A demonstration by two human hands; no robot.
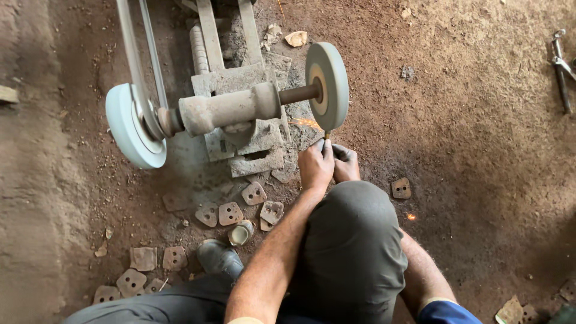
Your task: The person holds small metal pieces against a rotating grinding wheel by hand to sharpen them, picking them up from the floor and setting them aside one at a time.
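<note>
Metal piece (327, 135), mid-frame, met the grinding wheel (327, 87); you clenched it in both left hand (315, 166) and right hand (345, 165) for steadiness.

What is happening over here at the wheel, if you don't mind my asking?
A person crouches on the dirt floor, left hand and right hand together pressing a small metal piece against the lower edge of the right grinding wheel. Sparks fly leftwards. Flat, holed metal plates lie scattered by the knee.
</note>
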